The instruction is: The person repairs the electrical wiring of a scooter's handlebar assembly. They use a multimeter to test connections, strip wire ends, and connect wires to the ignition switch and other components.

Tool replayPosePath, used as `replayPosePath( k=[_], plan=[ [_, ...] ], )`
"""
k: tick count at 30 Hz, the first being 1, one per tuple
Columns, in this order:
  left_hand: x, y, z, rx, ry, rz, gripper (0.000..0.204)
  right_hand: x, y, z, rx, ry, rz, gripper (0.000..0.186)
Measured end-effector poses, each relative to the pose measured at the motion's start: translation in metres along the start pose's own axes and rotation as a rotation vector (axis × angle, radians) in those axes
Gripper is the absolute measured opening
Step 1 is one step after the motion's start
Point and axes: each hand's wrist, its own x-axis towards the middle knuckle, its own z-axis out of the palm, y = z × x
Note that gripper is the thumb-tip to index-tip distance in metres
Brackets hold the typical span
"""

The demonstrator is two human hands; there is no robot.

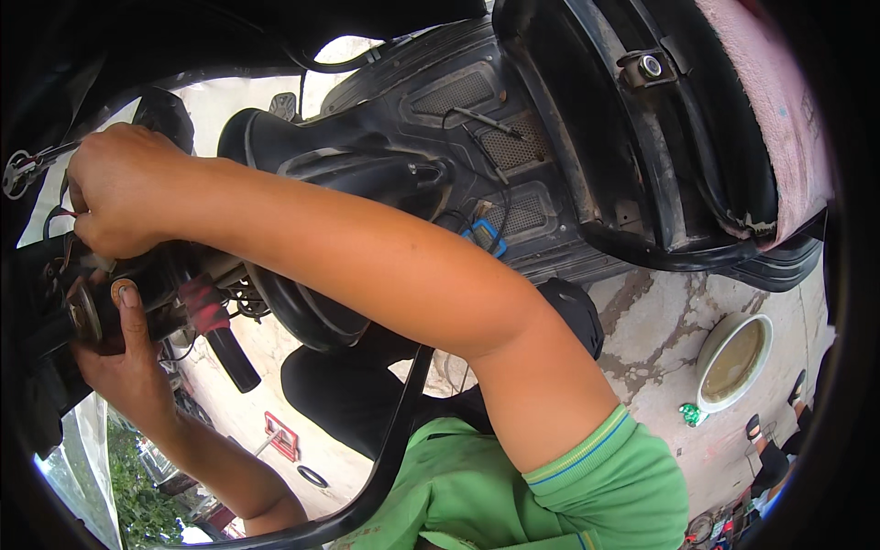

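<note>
My right hand [124,188] reaches across from the green sleeve to the front of a dark scooter. Its fingers are curled closed at some thin wires [59,216], one of them red, which come out by the fingertips. Just below, my left hand [128,353] is wrapped round a round metal-rimmed part [84,312] on the handlebar, with the thumb upright; its other fingers are mostly hidden behind that part. A handlebar grip [218,335] with a red and black cover sticks out beside the left hand. Keys [18,174] hang left of the right hand.
On the scooter's footboard lie a blue multimeter [486,236] and its test probes [486,121]. A pink cloth [779,110] covers the seat. A pale tub [706,367] of murky water stands on the stained floor. Another person's legs [775,463] show at far right. A black curved bar [399,440] crosses below my arm.
</note>
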Motion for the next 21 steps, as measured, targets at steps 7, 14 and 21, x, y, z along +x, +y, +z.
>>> replayPosePath(
  k=[7,14,21],
  plan=[
    [0.008,0.018,0.004,-0.2,0.025,-0.057,0.054,-0.014,-0.009,-0.034,0.141,0.015,-0.148,0.015],
    [0.002,0.011,0.003,-0.222,0.037,-0.089,0.055,-0.011,-0.009,-0.014,-0.246,-0.085,-0.393,0.028],
    [-0.001,0.02,0.008,-0.242,0.048,-0.105,0.057,0.003,0.001,-0.016,-0.147,-0.275,-0.247,0.018]
  ],
)
